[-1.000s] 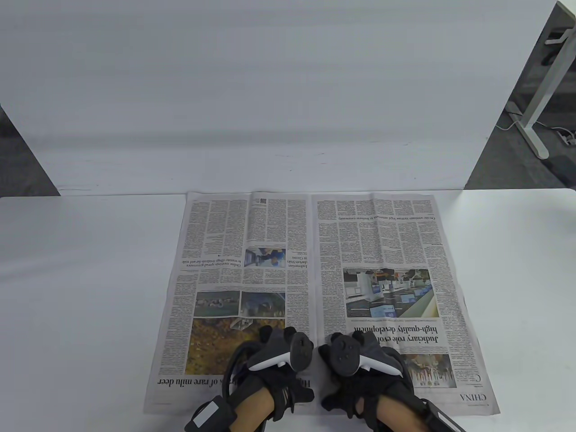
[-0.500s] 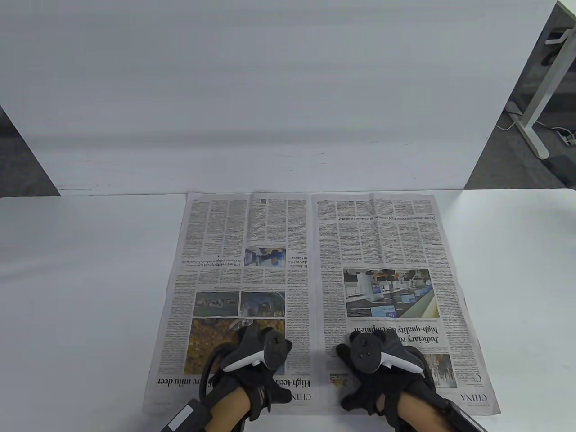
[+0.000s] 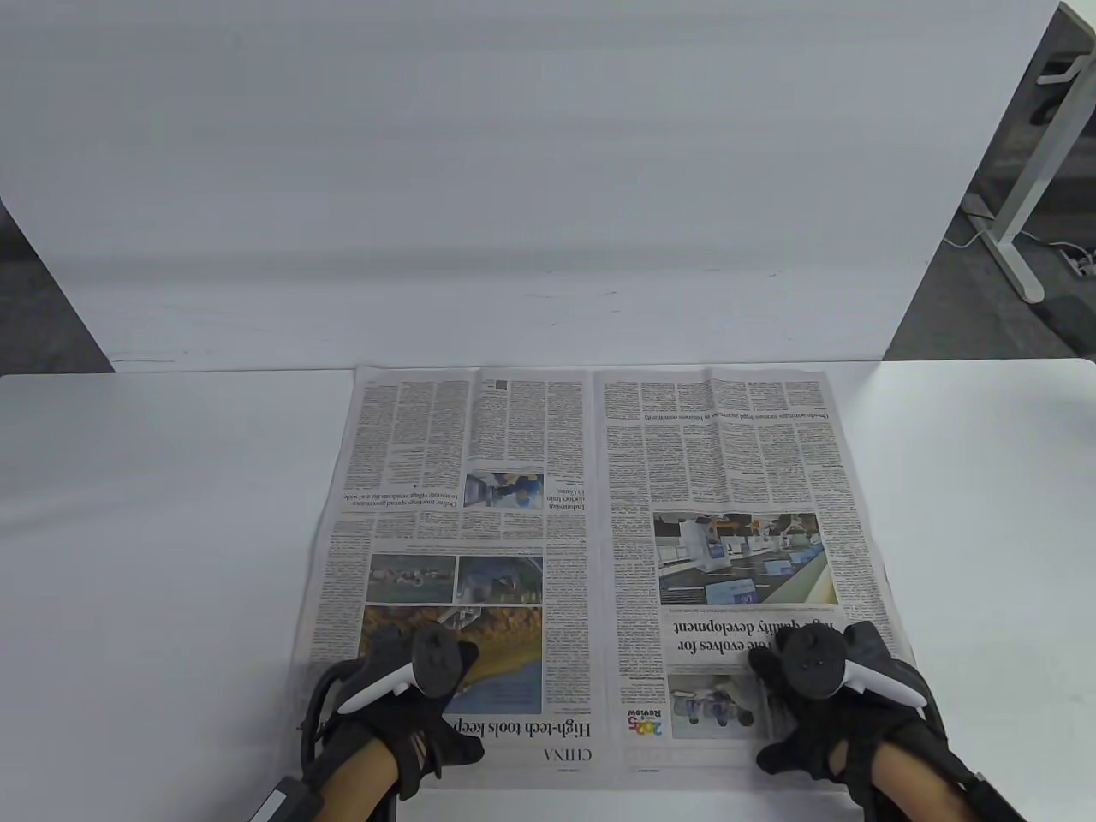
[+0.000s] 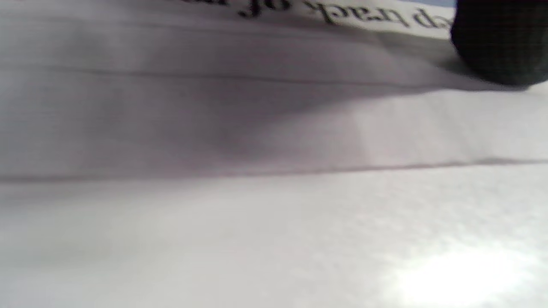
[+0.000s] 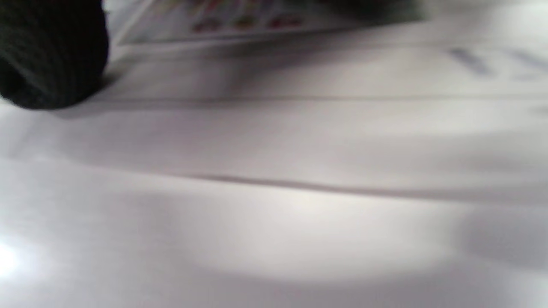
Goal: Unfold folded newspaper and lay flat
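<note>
Where "CHINA" heads the newspaper (image 3: 591, 479), both hands (image 3: 402, 693) (image 3: 835, 693) press flat, holding nothing.

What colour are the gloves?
Black gloves, clearest in the table view.

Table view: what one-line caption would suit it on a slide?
Two black-gloved hands, left hand and right hand, press flat on the near corners of an opened printed newspaper on a white table.
</note>
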`<state>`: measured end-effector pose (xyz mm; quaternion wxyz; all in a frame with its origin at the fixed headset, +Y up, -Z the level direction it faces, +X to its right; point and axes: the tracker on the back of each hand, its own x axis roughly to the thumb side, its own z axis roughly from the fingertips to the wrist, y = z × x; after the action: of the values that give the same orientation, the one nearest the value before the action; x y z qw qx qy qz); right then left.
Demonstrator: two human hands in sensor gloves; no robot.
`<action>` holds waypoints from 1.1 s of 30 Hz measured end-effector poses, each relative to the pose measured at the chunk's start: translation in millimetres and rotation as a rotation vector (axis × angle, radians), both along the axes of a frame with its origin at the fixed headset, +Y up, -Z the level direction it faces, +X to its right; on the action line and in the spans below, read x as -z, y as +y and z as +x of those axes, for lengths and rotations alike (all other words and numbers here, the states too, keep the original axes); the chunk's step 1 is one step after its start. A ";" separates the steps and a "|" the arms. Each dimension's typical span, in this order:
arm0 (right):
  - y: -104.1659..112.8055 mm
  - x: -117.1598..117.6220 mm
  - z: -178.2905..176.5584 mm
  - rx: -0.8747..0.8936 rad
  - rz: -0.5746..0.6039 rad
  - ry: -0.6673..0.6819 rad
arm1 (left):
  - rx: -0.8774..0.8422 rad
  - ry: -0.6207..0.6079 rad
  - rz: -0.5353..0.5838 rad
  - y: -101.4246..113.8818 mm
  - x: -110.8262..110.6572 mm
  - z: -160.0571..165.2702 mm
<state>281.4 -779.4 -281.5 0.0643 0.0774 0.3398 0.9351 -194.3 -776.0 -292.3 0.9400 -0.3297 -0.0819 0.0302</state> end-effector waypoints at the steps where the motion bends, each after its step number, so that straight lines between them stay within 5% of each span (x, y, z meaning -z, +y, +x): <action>1: 0.0 -0.2 3.2 0.001 0.001 -0.003 | -0.001 0.005 -0.001 0.1 0.6 -2.4; 21: 1.7 -6.3 86.2 -0.042 -0.016 -0.098 | -0.016 0.220 -0.014 1.6 2.2 -87.4; 28: 21.0 4.0 67.9 -0.017 -0.097 -0.138 | 0.062 0.246 -0.074 20.7 14.1 -73.8; 33: 43.3 30.4 8.6 0.101 0.056 -0.217 | -0.029 0.287 0.195 41.6 42.4 -33.7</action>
<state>290.0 -736.2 -311.9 0.1456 -0.0053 0.3003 0.9427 -228.0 -734.4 -334.7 0.9690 -0.2282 0.0459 0.0824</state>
